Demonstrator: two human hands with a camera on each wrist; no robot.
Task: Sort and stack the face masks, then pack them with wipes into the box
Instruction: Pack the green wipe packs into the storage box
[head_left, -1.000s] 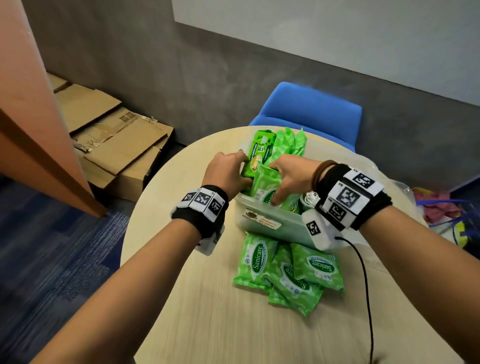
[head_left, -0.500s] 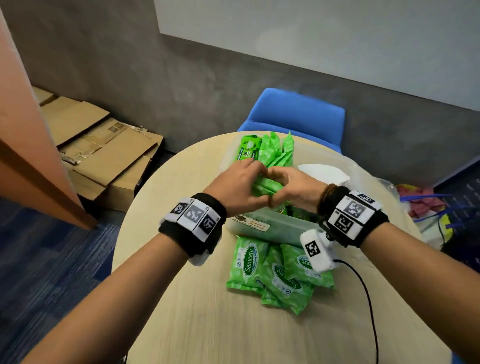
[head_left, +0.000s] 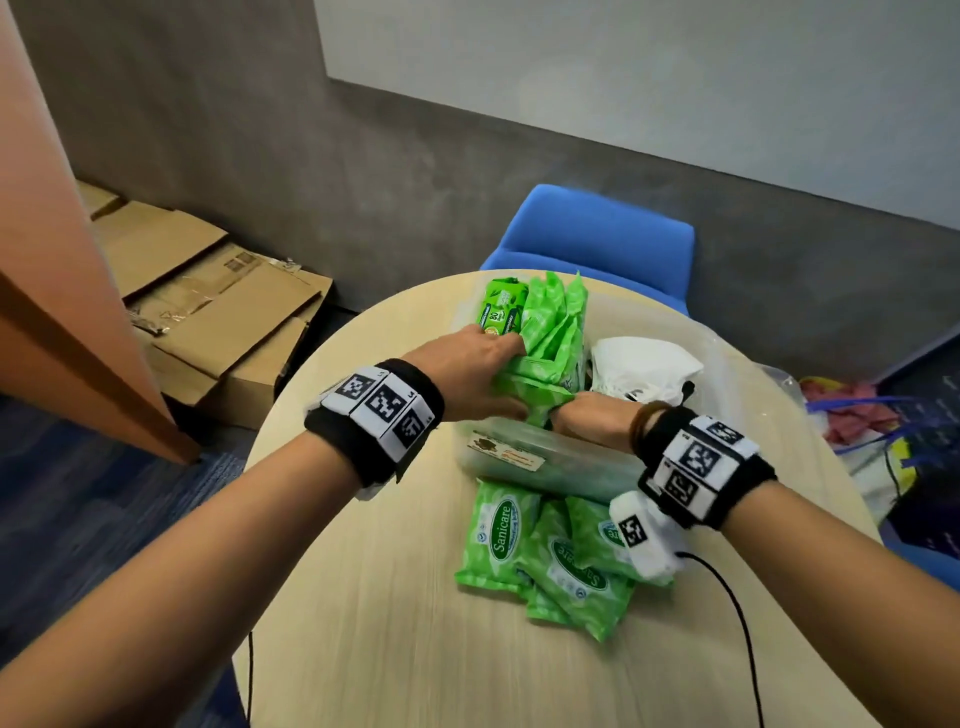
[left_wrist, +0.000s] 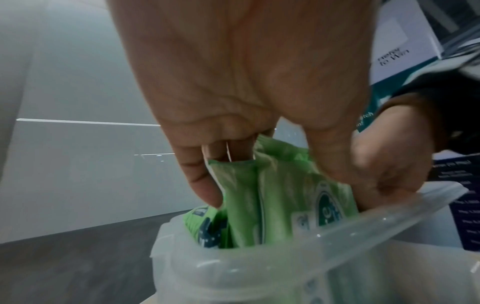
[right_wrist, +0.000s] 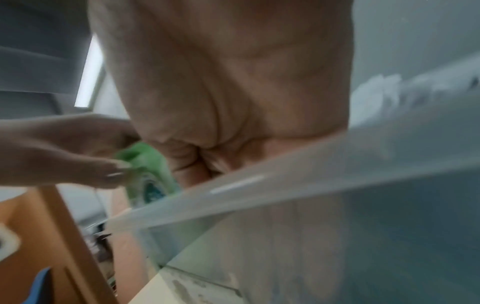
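Observation:
A translucent plastic box (head_left: 545, 462) stands mid-table in the head view. Green wipes packs (head_left: 550, 322) stand upright in its left part. White face masks (head_left: 639, 369) lie in its right part. My left hand (head_left: 498, 374) reaches over the near wall and pinches a green wipes pack (left_wrist: 280, 197) between fingers and thumb. My right hand (head_left: 576, 410) is just to its right, fingers curled down inside the box against the same pack (right_wrist: 148, 174). The box rim (right_wrist: 259, 193) hides the right fingertips. Three more wipes packs (head_left: 550, 556) lie flat in front of the box.
The round wooden table (head_left: 389, 597) has a blue chair (head_left: 597, 239) behind it. Flattened cardboard boxes (head_left: 208, 312) lie on the floor at the left. A clear bag and coloured items (head_left: 857, 410) sit at the right. A black cable (head_left: 737, 623) trails from my right wrist.
Both hands have pushed the green pack lower into the box. My left hand has reached farther along the row. The masks on the box's right side have come into view.

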